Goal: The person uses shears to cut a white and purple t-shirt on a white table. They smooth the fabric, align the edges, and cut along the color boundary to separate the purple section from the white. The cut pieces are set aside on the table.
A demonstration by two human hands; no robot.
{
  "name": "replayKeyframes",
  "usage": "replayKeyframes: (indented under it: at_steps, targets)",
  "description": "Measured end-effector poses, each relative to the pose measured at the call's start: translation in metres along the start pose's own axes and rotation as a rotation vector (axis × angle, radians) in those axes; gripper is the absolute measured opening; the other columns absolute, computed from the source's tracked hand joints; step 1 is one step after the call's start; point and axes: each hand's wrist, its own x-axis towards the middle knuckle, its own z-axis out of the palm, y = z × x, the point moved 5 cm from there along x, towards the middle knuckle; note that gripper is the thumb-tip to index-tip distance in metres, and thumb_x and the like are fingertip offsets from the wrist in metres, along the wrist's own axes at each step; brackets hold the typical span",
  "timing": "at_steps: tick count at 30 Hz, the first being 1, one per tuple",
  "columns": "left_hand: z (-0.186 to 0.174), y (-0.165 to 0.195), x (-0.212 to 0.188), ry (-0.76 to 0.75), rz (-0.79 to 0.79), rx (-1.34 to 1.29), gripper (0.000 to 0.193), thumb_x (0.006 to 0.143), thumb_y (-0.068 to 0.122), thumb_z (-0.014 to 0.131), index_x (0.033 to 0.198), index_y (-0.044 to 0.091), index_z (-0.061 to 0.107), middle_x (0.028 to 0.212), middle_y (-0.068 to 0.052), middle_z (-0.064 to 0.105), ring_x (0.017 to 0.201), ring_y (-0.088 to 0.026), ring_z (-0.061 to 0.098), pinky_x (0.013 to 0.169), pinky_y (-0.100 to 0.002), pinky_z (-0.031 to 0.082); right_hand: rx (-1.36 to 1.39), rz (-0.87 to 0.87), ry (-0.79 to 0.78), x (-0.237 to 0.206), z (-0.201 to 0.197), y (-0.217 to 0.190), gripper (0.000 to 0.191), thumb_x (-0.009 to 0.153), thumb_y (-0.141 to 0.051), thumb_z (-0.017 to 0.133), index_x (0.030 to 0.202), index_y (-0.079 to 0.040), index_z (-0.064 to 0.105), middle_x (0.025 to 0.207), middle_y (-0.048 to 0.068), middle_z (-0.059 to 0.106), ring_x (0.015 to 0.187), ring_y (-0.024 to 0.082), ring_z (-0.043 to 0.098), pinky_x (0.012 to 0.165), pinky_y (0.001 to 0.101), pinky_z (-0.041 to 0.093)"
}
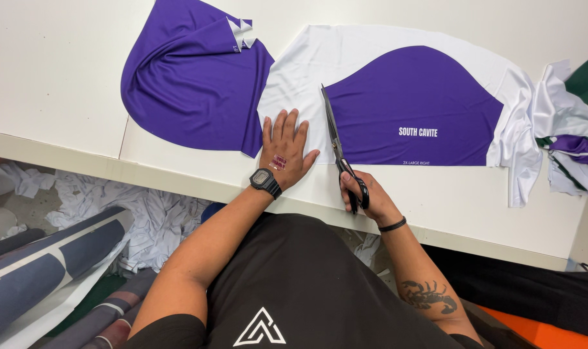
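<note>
Scissors (338,147), long, black-handled with dark steel blades, sit gripped in the right hand (365,197), their blades running along the edge of a purple curved panel printed on smooth white knit fabric (320,61). Just beside them the left hand (286,148) lies spread flat on the white margin, a small red sticker on its back, a black digital wristwatch (265,182) above. White lettering marks the panel's lower part. A cut purple fabric piece (190,77) lies folded to the left on the white cutting table (48,64).

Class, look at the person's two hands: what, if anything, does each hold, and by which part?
The right hand holds black scissors by the handle loops, fingers through them. The left hand holds nothing; it presses flat on the white fabric.
</note>
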Motion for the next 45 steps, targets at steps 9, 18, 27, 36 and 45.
replayKeyframes:
  at_steps: [9,18,27,36,45]
  targets:
    - [0.002,-0.001,0.001,-0.019,-0.003,0.007,0.070,0.089,0.046,0.069,0.141,0.003,0.051,0.153,-0.023,0.035,0.147,-0.041,0.026,0.120,-0.063,0.014,0.019,-0.006,0.017,0.007,-0.002,-0.003,0.055,0.091,-0.061,0.059,0.076,-0.009,0.057,0.053,0.001,0.053,0.042,0.011,0.053,0.041,0.0233,0.044]
    - [0.004,-0.002,0.000,-0.030,-0.014,0.004,0.071,0.088,0.046,0.070,0.141,0.003,0.051,0.154,-0.022,0.035,0.147,-0.040,0.026,0.120,-0.063,0.013,-0.003,-0.004,0.029,0.007,0.000,-0.004,0.053,0.091,-0.059,0.062,0.073,-0.009,0.057,0.051,0.001,0.053,0.039,0.009,0.052,0.038,0.0215,0.041]
    - [-0.001,0.002,0.002,-0.020,-0.011,0.006,0.070,0.088,0.046,0.070,0.141,0.003,0.051,0.153,-0.022,0.036,0.147,-0.040,0.026,0.120,-0.063,0.014,0.005,0.047,0.015,0.008,-0.004,0.002,0.053,0.090,-0.058,0.065,0.078,-0.007,0.059,0.055,0.001,0.055,0.043,0.011,0.054,0.040,0.0237,0.041]
    - [-0.011,0.007,0.000,0.018,0.011,0.048,0.070,0.088,0.046,0.069,0.140,0.003,0.052,0.151,-0.023,0.038,0.145,-0.041,0.029,0.119,-0.063,0.015,0.077,0.056,-0.013,0.011,-0.003,-0.005,0.057,0.089,-0.065,0.059,0.080,-0.008,0.061,0.057,0.003,0.056,0.045,0.014,0.058,0.041,0.0253,0.042]
    - [-0.017,0.006,-0.002,0.011,0.003,0.042,0.069,0.087,0.046,0.068,0.139,0.004,0.052,0.151,-0.023,0.039,0.145,-0.041,0.028,0.119,-0.063,0.015,-0.011,0.007,0.047,0.031,0.006,-0.027,0.053,0.093,-0.057,0.065,0.076,-0.007,0.057,0.055,0.004,0.055,0.042,0.014,0.054,0.039,0.0268,0.042]
